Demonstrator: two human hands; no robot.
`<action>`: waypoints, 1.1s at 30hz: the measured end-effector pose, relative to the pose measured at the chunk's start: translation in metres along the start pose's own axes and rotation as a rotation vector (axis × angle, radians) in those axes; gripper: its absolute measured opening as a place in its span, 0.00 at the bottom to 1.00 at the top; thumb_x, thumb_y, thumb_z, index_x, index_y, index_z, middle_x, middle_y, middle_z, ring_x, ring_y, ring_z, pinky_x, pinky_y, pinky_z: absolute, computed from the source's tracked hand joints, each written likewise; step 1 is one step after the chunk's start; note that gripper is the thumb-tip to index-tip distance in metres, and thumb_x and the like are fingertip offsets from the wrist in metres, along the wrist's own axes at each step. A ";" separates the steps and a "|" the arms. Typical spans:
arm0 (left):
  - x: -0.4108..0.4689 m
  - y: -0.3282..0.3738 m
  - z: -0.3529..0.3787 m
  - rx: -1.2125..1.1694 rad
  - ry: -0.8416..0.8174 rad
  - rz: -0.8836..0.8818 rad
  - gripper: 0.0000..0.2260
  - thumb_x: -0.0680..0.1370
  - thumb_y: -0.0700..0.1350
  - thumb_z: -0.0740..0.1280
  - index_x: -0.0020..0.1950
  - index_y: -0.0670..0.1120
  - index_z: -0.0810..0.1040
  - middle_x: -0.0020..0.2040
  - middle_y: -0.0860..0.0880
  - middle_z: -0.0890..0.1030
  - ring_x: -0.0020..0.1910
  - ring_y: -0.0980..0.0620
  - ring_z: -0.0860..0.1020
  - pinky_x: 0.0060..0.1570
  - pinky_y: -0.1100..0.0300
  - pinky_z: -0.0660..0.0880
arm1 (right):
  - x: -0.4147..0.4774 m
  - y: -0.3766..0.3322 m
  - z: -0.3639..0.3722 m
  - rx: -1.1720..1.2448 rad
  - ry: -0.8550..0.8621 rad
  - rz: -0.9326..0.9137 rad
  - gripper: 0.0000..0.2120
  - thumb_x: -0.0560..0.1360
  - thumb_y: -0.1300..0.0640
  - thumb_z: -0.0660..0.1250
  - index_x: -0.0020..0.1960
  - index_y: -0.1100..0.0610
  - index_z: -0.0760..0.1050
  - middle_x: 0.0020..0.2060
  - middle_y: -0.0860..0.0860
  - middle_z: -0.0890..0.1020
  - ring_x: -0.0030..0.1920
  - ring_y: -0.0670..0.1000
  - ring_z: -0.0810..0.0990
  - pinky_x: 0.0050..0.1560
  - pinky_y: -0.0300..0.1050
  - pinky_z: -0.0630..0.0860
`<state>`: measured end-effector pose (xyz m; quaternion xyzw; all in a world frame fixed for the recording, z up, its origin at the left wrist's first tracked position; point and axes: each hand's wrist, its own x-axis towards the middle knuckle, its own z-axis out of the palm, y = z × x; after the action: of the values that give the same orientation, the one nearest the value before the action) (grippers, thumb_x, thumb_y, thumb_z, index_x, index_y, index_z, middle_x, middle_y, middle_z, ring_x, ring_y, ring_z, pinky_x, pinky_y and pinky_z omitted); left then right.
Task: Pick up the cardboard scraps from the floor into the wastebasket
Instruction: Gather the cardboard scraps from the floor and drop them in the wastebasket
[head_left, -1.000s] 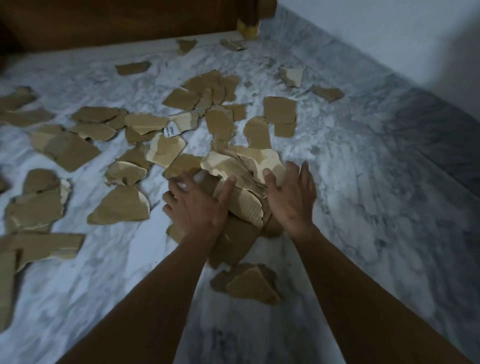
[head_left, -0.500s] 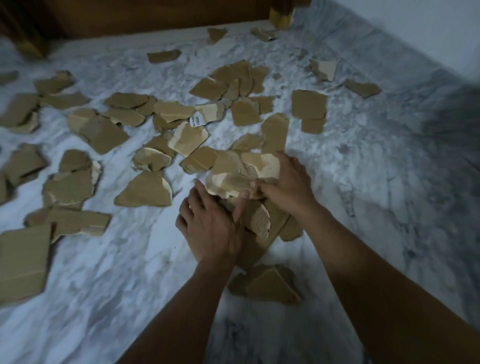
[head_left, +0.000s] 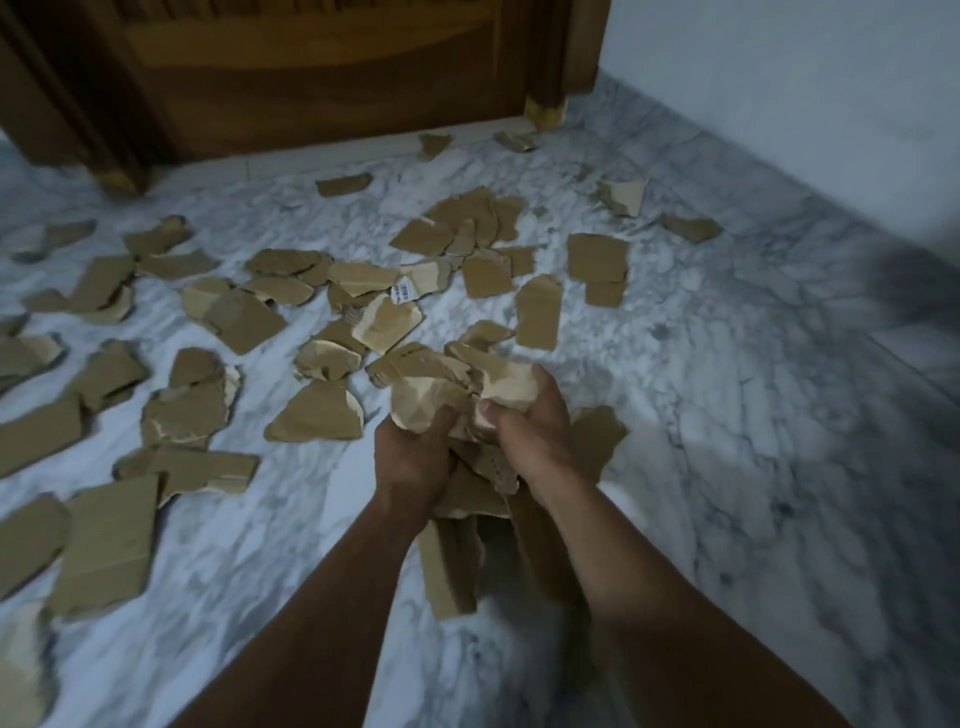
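A bundle of torn brown cardboard scraps (head_left: 457, 395) is squeezed between both hands above the marble floor (head_left: 727, 467). My left hand (head_left: 413, 457) grips its left side and my right hand (head_left: 530, 431) grips its right side, with longer pieces hanging down between my forearms. Many more cardboard scraps (head_left: 317, 415) lie scattered over the floor ahead and to the left. One scrap carries a white barcode label (head_left: 404, 292). No wastebasket is in view.
A dark wooden door and frame (head_left: 311, 78) stand at the far side. A pale wall (head_left: 779, 93) runs along the right with a grey marble skirting (head_left: 831, 249). A large flat cardboard piece (head_left: 104, 545) lies near left.
Both hands have closed around the gathered scraps and lifted the bundle off the floor. The view has tilted up, showing more of the door.
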<state>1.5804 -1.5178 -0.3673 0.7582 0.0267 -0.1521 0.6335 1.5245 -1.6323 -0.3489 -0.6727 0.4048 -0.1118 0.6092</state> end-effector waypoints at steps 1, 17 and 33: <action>-0.007 0.005 0.001 -0.083 -0.008 -0.019 0.11 0.75 0.48 0.75 0.54 0.45 0.84 0.49 0.46 0.87 0.49 0.44 0.85 0.54 0.45 0.81 | -0.008 -0.005 -0.002 0.015 0.000 -0.011 0.38 0.77 0.55 0.73 0.81 0.50 0.57 0.74 0.50 0.69 0.72 0.52 0.69 0.68 0.43 0.67; -0.166 0.175 0.079 -0.204 -0.626 0.080 0.07 0.79 0.42 0.70 0.46 0.39 0.78 0.27 0.44 0.72 0.16 0.53 0.66 0.20 0.64 0.60 | -0.161 -0.103 -0.198 0.268 0.504 -0.254 0.27 0.72 0.68 0.73 0.66 0.51 0.70 0.58 0.47 0.80 0.59 0.51 0.79 0.61 0.47 0.76; -0.407 0.218 0.276 0.199 -1.196 0.364 0.36 0.70 0.35 0.76 0.76 0.44 0.67 0.64 0.44 0.78 0.60 0.44 0.78 0.61 0.51 0.77 | -0.320 -0.051 -0.486 0.167 1.108 -0.089 0.38 0.73 0.68 0.72 0.78 0.55 0.60 0.69 0.55 0.73 0.66 0.58 0.74 0.67 0.50 0.72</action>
<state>1.1897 -1.7656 -0.0941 0.5897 -0.4757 -0.4411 0.4811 1.0257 -1.7721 -0.0794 -0.4792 0.6253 -0.5056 0.3517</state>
